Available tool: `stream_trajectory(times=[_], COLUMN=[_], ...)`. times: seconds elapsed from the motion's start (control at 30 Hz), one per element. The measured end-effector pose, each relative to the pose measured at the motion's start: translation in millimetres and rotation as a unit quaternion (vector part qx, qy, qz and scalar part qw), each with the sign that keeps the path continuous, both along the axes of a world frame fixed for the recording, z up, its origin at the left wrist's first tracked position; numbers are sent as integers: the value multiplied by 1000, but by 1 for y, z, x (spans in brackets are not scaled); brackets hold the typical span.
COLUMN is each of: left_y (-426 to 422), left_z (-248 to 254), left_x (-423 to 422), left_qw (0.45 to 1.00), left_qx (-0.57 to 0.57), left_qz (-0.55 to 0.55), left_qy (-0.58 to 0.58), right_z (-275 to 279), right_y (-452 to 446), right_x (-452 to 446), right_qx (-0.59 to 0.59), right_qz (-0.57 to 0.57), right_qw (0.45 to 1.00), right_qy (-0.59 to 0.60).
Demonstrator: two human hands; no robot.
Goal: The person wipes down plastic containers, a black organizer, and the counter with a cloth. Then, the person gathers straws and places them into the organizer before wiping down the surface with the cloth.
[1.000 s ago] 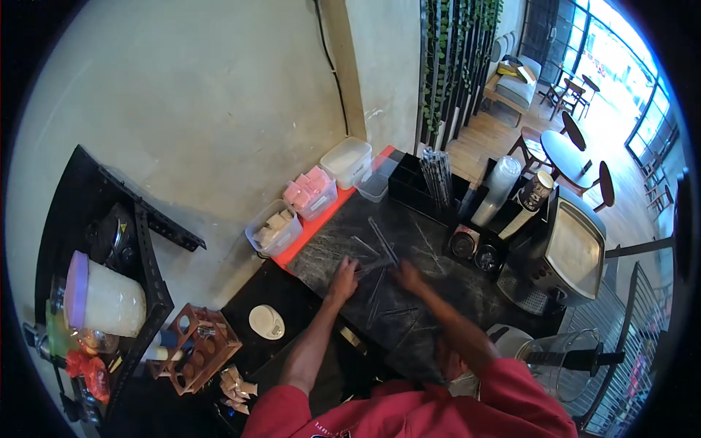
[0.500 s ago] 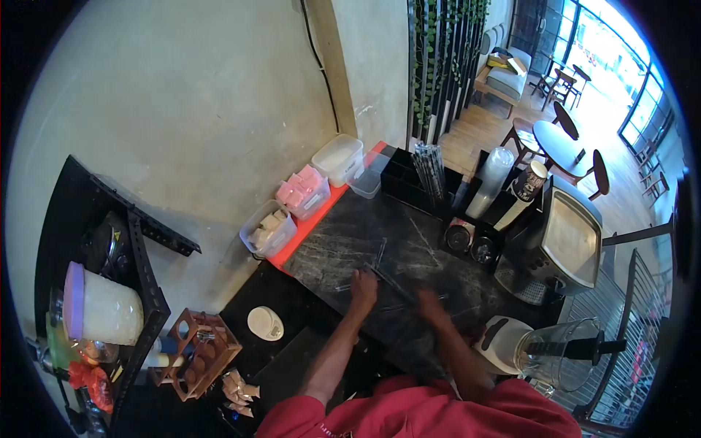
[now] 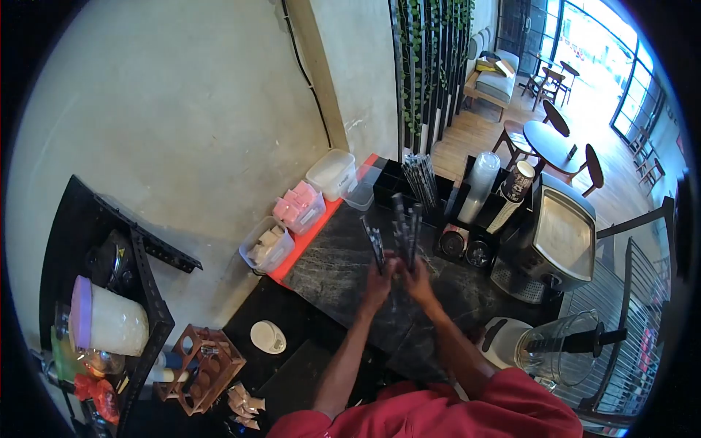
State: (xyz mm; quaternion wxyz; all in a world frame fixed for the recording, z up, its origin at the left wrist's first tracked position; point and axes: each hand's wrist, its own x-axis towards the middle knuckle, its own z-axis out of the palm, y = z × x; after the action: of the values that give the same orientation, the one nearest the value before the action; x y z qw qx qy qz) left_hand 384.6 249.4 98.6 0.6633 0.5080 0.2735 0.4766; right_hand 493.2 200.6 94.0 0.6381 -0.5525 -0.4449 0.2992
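Above the dark stone counter (image 3: 328,252), my two hands are side by side and close together. My left hand (image 3: 378,283) is closed around a small bundle of dark, clear-wrapped straws (image 3: 374,244). In my right hand (image 3: 418,280) is a larger bundle of similar straws (image 3: 407,232), standing roughly upright with uneven tops. Beyond them, more straws (image 3: 420,181) stand in a compartment of the black organizer (image 3: 392,191). The lower ends of both held bundles are hidden by my fingers.
Tubs with pink packets (image 3: 299,206) and brown packets (image 3: 267,247) line the wall. Clear cups (image 3: 480,186), paper cups (image 3: 517,182) and a metal-topped machine (image 3: 564,237) stand at the back right. A blender (image 3: 558,347) is near my right arm, a white scale (image 3: 268,337) to the left.
My hands have come up off the counter and closer together. Bundles of straws now show upright in both; straws that lay on the counter are gathered up. The view has shifted slightly.
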Motion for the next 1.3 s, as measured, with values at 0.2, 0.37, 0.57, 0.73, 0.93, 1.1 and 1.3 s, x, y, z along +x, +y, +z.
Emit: stream_trajectory(times=[0.2, 0.37, 0.57, 0.73, 0.93, 1.1, 1.3], left_y=[23, 19, 47, 63, 12, -3, 20], left_z=[-22, -24, -46, 32, 52, 10, -94], left_x=[31, 21, 10, 0, 21, 25, 13], left_qw=[997, 995, 969, 977, 996, 993, 969], left_qx=[32, -59, -220, -34, 21, 45, 30], left_qz=[70, 81, 80, 140, 51, 67, 27], left_qy=[-22, 2, -85, -156, 67, 92, 242], right_z=[27, -28, -20, -16, -30, -42, 95], right_y=[29, 39, 25, 10, 5, 16, 17], right_x=[-12, -4, 30, 35, 0, 15, 6], right_qx=[78, 65, -153, -227, -102, 34, 30], right_qz=[26, 107, 303, 185, 135, 379, -86], right_qw=[977, 990, 937, 930, 742, 641, 995], right_qy=[-199, -64, 79, 223, 648, 667, -32])
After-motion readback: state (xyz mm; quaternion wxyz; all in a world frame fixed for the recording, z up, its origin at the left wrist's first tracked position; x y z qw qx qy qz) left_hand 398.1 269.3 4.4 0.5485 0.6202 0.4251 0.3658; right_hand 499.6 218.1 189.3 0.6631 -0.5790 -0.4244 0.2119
